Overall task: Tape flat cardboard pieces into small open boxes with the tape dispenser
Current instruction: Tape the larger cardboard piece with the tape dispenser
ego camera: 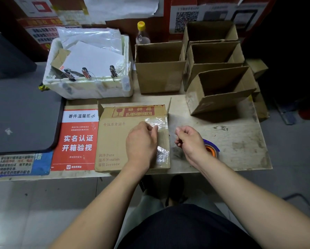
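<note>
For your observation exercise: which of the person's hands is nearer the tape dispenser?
Right. The right hand hovers directly beside the tape dispenser, partly covering it; the left hand rests on the cardboard box, farther left.

Your left hand (141, 141): rests on the flattened cardboard box (130, 137), fingertips on the clear tape (162, 141) along its right edge.
Your right hand (191, 141): hovers just right of the box, fingers loosely curled, thumb and forefinger pinched together; whether they hold anything is unclear.
Tape dispenser (211, 149): on the table (240, 150), partly hidden behind your right wrist.
Open boxes (217, 78): 4 stand at the far right.
Foam box (89, 69): far left, holding papers.
</note>
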Motion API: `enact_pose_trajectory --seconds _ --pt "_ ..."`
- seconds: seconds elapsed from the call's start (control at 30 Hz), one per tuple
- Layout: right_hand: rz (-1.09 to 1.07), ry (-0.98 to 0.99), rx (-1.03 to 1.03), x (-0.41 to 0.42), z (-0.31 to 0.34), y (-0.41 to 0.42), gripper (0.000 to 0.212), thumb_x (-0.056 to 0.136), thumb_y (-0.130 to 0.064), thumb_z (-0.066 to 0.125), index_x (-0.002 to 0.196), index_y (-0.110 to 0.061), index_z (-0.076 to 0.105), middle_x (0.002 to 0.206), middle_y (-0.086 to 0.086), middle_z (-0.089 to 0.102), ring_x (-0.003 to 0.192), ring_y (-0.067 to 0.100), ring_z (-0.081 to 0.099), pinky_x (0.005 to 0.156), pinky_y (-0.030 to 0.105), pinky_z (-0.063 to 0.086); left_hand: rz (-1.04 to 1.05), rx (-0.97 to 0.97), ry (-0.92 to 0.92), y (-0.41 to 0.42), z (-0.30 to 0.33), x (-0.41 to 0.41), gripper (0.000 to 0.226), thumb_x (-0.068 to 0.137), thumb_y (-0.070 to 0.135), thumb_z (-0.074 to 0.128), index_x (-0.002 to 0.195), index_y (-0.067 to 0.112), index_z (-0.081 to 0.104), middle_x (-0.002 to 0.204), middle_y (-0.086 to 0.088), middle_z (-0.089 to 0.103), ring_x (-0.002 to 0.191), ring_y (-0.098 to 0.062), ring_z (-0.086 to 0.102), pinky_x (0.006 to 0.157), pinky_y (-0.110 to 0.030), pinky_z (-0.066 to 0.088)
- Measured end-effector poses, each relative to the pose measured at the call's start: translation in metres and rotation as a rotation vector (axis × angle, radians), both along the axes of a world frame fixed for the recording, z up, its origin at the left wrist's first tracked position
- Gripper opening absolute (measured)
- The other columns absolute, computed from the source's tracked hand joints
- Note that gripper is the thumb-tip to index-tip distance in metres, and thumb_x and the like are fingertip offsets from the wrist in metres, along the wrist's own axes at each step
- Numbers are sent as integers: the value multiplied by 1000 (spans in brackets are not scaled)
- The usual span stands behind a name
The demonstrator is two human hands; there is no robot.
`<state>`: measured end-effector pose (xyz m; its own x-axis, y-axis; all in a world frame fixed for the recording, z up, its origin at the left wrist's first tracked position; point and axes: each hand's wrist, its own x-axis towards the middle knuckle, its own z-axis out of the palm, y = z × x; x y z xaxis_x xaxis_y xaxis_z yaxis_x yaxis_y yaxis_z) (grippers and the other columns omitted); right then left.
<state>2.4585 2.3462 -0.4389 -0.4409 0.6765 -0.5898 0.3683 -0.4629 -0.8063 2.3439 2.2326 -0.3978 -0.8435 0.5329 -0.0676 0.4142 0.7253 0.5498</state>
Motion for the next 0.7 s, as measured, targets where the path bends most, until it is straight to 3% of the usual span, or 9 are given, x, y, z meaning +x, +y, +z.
enact_pose_trajectory --seconds 0.07,0.17,0.33,0.6,0.7 --pt "16 -51 50 -6 -5 -6 23 104 -27 58 88 -11 63 65 -1 56 69 19 51 68 37 44 -32 -52 56 0 -5 -1 28 100 42 58 91 15 61 86 -7 67 86 -29 59 71 -38 40" --pt "13 -79 91 -15 -11 -16 24 105 -28 56 87 -12 61 71 2 58 71 16 53 69 33 46 -153 -116 239 -3 -15 -2 28 97 36 63 84 12 58 79 -11 63 80 -33 56 66 -42 43" --pt "6 -58 52 -23 -23 -24 22 106 -33 53 92 -18 61 82 6 66 74 18 59 64 34 47 -267 -212 486 -4 -29 -5 29 96 35 63 81 12 55 74 -12 58 73 -32 51 62 -43 37" --pt "37 -52 50 -23 -31 -25 21 107 -34 51 94 -21 61 89 10 70 81 17 62 73 37 52 13 -332 431 -5 -25 0 66 90 77 46 94 11 49 95 -13 50 90 -32 46 76 -46 34" --pt "53 -50 30 -24 -37 -28 21 101 -42 50 90 -29 62 97 17 68 92 30 65 84 44 54 15 -339 369 8 -26 9 75 86 84 41 99 11 51 102 -13 50 98 -32 45 84 -48 34"
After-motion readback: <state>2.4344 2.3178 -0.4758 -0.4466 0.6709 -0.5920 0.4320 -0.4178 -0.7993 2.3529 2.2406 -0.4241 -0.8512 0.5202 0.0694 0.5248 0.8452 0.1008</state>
